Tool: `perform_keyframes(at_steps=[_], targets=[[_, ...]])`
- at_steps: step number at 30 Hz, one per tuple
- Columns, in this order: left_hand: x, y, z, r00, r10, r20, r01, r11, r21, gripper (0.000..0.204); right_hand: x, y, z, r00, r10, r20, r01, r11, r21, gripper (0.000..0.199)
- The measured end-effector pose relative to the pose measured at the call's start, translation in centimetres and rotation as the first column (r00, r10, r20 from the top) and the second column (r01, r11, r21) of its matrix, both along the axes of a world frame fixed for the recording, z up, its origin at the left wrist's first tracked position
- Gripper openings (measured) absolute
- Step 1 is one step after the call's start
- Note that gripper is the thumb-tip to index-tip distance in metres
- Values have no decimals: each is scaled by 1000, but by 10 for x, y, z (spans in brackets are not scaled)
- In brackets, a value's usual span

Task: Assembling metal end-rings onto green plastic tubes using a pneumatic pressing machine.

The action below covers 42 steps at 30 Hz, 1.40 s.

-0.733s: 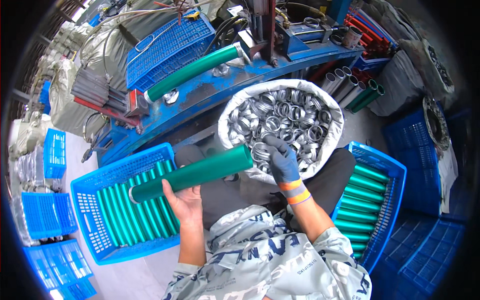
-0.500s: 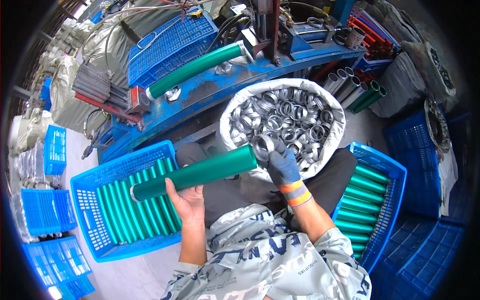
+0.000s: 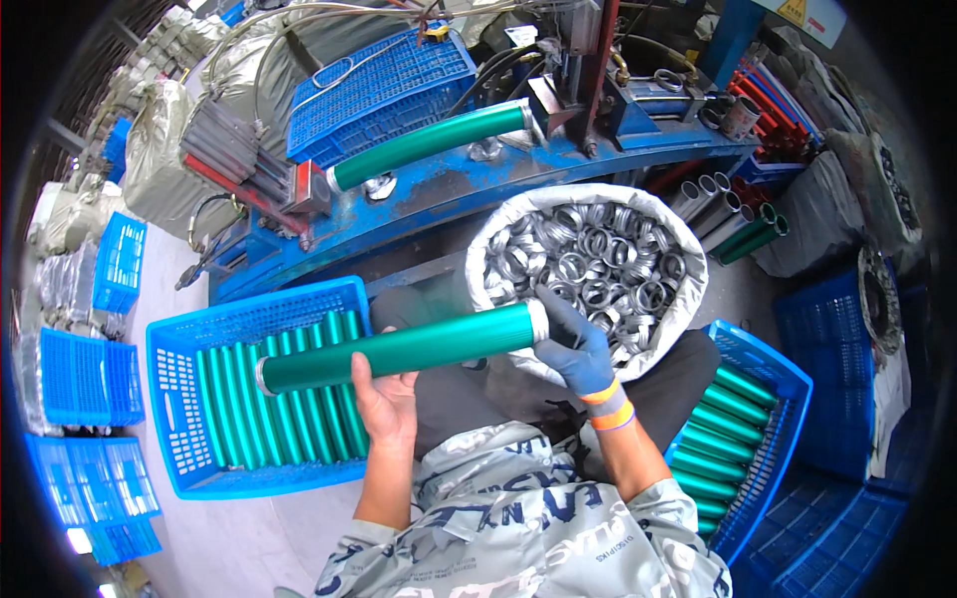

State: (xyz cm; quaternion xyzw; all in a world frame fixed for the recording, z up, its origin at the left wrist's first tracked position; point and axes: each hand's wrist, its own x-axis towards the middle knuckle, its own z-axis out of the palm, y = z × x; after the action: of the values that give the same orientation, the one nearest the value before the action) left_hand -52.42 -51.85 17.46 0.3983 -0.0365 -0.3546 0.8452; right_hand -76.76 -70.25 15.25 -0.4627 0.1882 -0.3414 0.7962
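Cluttered workshop, green tube (image 3: 399, 349) lying crosswise, left hand (image 3: 387, 404) gripping underneath, gloved right hand (image 3: 576, 349) pinching its right end.

A: What's around? Blue machine bench (image 3: 469, 189) with a green tube (image 3: 429, 143) lying on it, blue crate (image 3: 179, 399) of green tubes left.

B: Another blue crate (image 3: 773, 374) right, grey pipes (image 3: 713, 204) behind, stacked blue crates (image 3: 85, 379) far left.

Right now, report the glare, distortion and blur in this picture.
Head view: fisheye bends the blue machine bed and crates toward a black rim; glare streaks run along the held green tube and glint off the metal rings; centre is sharp, edges soften; light is bright and even.
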Motion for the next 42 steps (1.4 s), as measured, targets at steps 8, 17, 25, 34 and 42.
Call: perform_keyframes(at_steps=[8,17,25,34,42], targets=[[17,1,-19,999,28,27,-29,999,22,50,16,-20,26,985,45,-168,-53,998,-45,68],[37,7,-16,995,50,88,-47,998,-31,53,43,-33,36,980,116,-160,-106,992,66,73],[39,3,-11,999,29,14,-28,998,-49,53,37,-36,36,984,103,-143,-123,983,-136,83],[45,3,-7,995,52,-82,-57,996,-64,63,19,-26,-12,923,-135,361,-45,893,448,78],[39,3,-5,988,4,-154,-23,992,-124,56,24,-11,8,676,-62,734,-512,677,529,96]])
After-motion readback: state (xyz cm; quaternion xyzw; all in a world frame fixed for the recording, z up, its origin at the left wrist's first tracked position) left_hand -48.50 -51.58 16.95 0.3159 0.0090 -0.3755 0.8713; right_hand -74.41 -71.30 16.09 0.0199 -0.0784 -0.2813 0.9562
